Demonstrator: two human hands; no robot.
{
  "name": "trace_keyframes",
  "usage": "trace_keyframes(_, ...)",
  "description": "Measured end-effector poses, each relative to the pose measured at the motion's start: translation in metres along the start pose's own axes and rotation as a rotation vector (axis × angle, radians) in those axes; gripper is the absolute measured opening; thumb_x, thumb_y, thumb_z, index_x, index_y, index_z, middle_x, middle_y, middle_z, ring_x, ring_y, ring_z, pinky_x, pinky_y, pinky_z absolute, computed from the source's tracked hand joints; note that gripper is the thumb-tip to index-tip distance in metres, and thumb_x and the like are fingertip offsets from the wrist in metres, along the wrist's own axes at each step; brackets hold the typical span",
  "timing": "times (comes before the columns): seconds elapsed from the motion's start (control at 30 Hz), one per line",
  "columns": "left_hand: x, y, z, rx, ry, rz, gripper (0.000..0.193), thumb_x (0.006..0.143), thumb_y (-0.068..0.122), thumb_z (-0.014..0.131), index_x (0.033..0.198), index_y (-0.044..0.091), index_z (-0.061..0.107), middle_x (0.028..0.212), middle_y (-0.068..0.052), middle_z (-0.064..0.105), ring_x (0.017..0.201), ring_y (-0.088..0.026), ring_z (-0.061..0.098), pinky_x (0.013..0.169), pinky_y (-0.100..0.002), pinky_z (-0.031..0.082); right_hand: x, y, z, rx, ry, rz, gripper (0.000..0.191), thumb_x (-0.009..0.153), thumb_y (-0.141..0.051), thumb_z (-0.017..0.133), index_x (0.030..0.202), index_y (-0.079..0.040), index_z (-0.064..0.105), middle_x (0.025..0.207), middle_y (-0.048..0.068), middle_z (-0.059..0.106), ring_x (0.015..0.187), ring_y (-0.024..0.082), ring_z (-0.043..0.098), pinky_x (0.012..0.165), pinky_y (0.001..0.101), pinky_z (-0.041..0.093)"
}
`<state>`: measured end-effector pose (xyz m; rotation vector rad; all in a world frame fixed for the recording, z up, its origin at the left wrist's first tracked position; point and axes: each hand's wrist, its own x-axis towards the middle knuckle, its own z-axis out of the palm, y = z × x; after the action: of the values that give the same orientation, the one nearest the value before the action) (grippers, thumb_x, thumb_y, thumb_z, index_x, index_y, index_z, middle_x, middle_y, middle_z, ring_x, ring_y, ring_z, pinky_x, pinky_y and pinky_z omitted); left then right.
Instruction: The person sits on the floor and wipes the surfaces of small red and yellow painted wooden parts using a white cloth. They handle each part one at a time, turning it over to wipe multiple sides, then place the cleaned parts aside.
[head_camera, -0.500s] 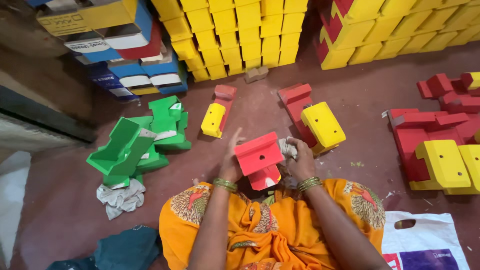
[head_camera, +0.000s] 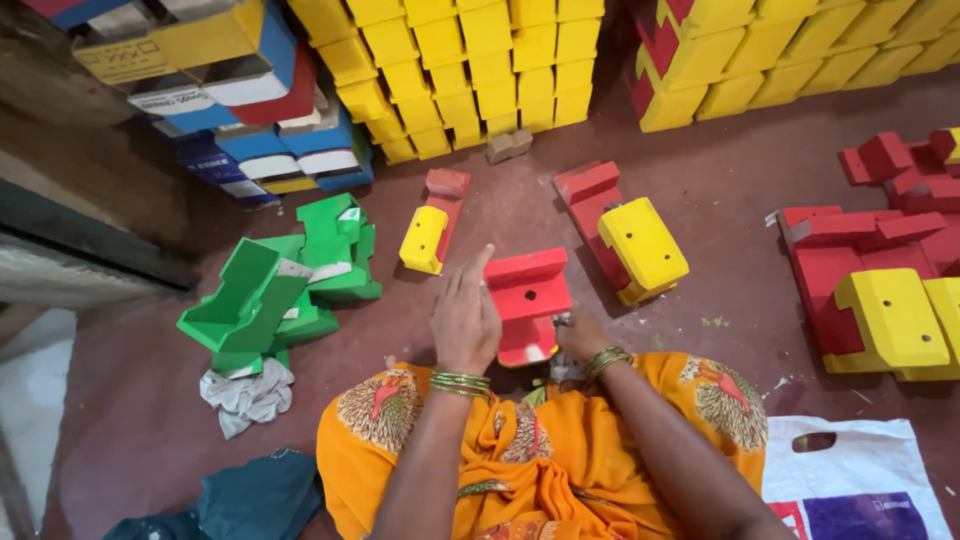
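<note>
Left hand (head_camera: 466, 318) is lying flat and released against the red block (head_camera: 528, 300), which is sitting between both hands; right hand (head_camera: 580, 335) is clenching a cloth (head_camera: 559, 368) just beneath it.

Both hands (head_camera: 466, 322) (head_camera: 580, 335) steady a red block (head_camera: 528, 300) above orange cloth (head_camera: 560, 450).

a workshop floor: stacked painted yellow blocks (head_camera: 480, 70) line it.

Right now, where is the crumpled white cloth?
In the head view, the crumpled white cloth lies on the floor at the person's left, just below the green blocks and above a dark teal cloth.
</note>
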<state>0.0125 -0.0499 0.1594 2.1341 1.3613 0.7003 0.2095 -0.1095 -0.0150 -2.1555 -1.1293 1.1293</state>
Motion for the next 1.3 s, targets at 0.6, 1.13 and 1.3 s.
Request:
trace_keyframes(0.6, 0.06, 0.012, 0.005, 0.12, 0.27, 0.474, 0.027, 0.092, 0.04, 0.065, 0.082, 0.015, 0.07, 0.099, -0.001, 0.064, 0.118, -0.03, 0.053, 0.097, -0.051, 0.043, -0.043, -0.041, -0.027, 0.183, 0.352, -0.016, 0.028, 0.08, -0.004, 0.07, 0.107, -0.013, 0.072, 0.093, 0.01, 0.072, 0.084, 0.024, 0.072, 0.079, 0.0374, 0.056)
trace_keyframes(1.13, 0.076, -0.011, 0.008, 0.023, 0.31, 0.342, 0.019, 0.095, 0.028, 0.061, 0.087, 0.015, 0.072, 0.097, -0.002, 0.064, 0.112, -0.031, 0.054, 0.091, -0.048, 0.046, -0.044, -0.113, -0.053, -0.175, 0.696, -1.236, 0.032, 0.074, -0.006, 0.084, 0.099, -0.009, 0.065, 0.117, 0.011, 0.06, 0.112, 0.036, 0.059, 0.095, 0.0453, 0.052)
trace_keyframes(1.3, 0.076, -0.007, 0.01, 0.05, 0.318, 0.321, 0.019, 0.092, 0.029, 0.062, 0.087, 0.015, 0.073, 0.094, -0.002, 0.063, 0.109, -0.032, 0.055, 0.088, -0.049, 0.045, -0.031, -0.081, -0.048, -0.057, 0.549, -0.981, 0.031, 0.073, -0.002, 0.077, 0.102, -0.006, 0.064, 0.11, 0.012, 0.059, 0.105, 0.034, 0.062, 0.091, 0.0426, 0.053)
